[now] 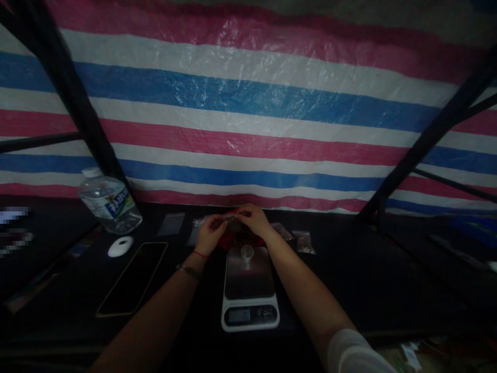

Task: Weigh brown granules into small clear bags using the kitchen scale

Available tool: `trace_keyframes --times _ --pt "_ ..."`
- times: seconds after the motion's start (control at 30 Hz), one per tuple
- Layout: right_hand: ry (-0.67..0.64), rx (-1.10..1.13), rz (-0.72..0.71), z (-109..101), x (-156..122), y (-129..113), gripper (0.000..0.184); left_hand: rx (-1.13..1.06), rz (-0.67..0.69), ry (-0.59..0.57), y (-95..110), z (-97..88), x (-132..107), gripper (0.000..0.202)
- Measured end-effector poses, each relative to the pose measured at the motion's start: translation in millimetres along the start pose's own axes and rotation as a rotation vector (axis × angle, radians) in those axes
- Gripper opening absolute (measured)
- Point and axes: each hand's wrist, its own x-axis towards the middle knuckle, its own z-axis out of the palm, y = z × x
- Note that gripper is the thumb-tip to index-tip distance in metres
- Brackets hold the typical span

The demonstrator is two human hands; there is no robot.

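Observation:
My left hand [212, 233] and my right hand [253, 219] meet beyond the scale, fingers closed in a pinch on the top edge of what looks like a small clear plastic bag [234, 224]. Its contents are too dark to make out. Under and around it lies a red bag [225, 240] with dark brownish bits in it. Just nearer stands a white kitchen scale [250, 290] with a small clear cup [247, 254] on its metal plate. The digits on its display are too blurred to read.
Small filled bags [304, 242] lie right of my right forearm. Flat clear bags [171, 224] lie to the left. A plastic bottle [111, 202], a white computer mouse [120, 246] and a phone [132, 280] are at the left. Dark metal posts [87, 124] frame a striped sheet [248, 114].

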Motion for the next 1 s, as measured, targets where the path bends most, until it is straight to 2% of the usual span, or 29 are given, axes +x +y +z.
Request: trace_keyframes --times 0.17,0.3,0.37,0.4,0.43,0.5,0.6,0.7,0.8,1.0 --pt "0.341 0.286 0.265 -57 -10 14 0.027 -0.024 0.05 0.227 -14 -5.7 2 0.022" --pt "0.614 0.275 0.402 -101 -45 43 0.032 0.152 0.078 0.4 -22 -16.9 8 0.022" --pt "0.693 0.2 0.441 -116 -64 61 0.035 0.303 0.074 0.412 -21 -25.4 12 0.023" --pt "0.712 0.137 0.462 -122 -72 70 0.035 0.408 0.068 0.38 -20 -29.9 14 0.024" --pt "0.704 0.045 0.475 -127 -80 78 0.036 0.528 0.058 0.324 -18 -34.3 15 0.025" --pt "0.608 -0.178 0.509 -134 -91 91 0.035 0.778 0.023 0.186 -13 -41.7 17 0.028" --pt "0.479 -0.471 0.47 -138 -98 102 0.032 1.046 -0.115 0.028 -8 -47.3 16 0.042" --pt "0.514 -0.653 0.344 -135 -99 99 0.037 1.135 -0.264 -0.059 -7 -47.1 13 0.061" --pt "0.515 -0.687 0.215 -124 -96 85 0.033 1.168 -0.299 -0.117 -9 -44.9 11 0.07" --pt "0.373 -0.577 -0.003 -92 -92 57 0.026 1.148 -0.308 -0.142 -12 -45.4 13 0.068"
